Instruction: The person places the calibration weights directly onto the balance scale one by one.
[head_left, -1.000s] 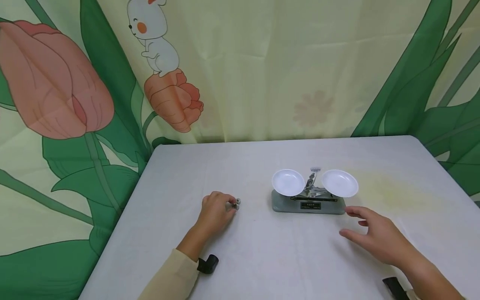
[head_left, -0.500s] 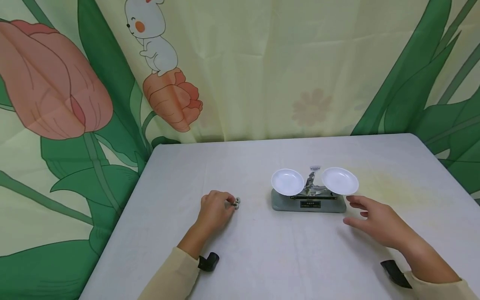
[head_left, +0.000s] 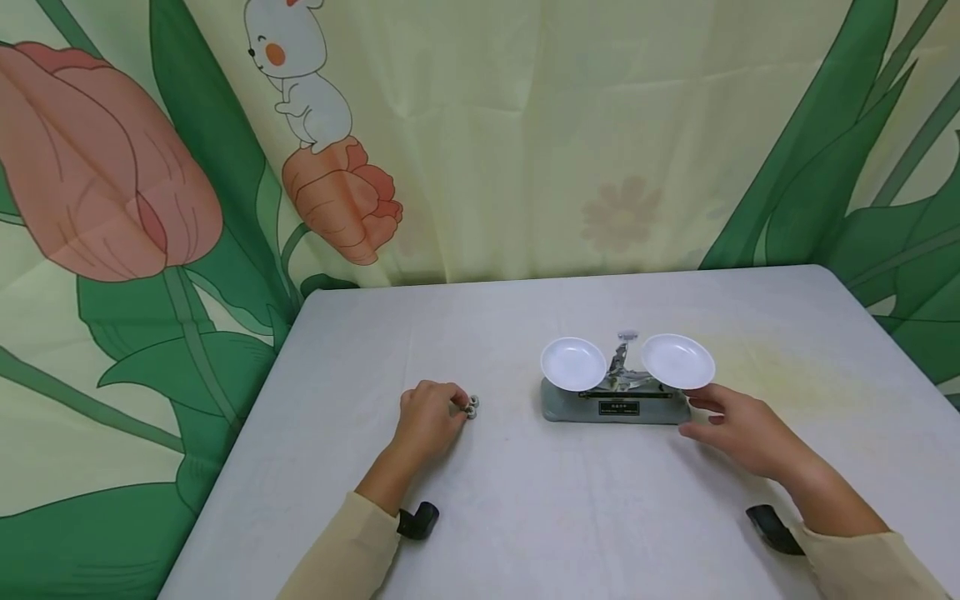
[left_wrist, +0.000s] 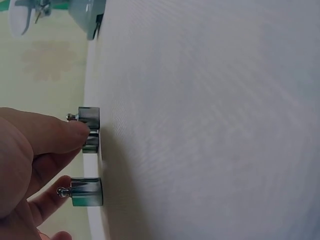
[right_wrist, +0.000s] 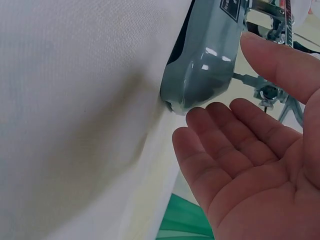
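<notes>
My left hand point(head_left: 431, 419) is at a small cluster of shiny metal weights point(head_left: 472, 407) on the table, left of the balance scale. In the left wrist view, its thumb and a finger pinch at a knobbed weight point(left_wrist: 90, 145) partly hidden by the thumb. Another weight point(left_wrist: 90, 117) sits close against it, and a third weight point(left_wrist: 87, 192) stands apart. The grey-based balance scale point(head_left: 570, 409) carries a left white pan point(head_left: 574, 364) and a right white pan point(head_left: 678, 361). My right hand point(head_left: 750, 433) holds nothing; its loosely extended fingers are beside the scale base's right end, contact unclear.
A white cloth covers the table point(head_left: 525, 517), with a faint yellowish stain point(head_left: 780, 379) right of the scale. Behind hangs a printed curtain point(head_left: 480, 150) with a rabbit, tulip and leaves. Black wrist cameras sit on both forearms.
My right hand has risen slightly, then moved left toward the scale's right end, under the right pan. The left hand stays at the weights, and the scale keeps its place.
</notes>
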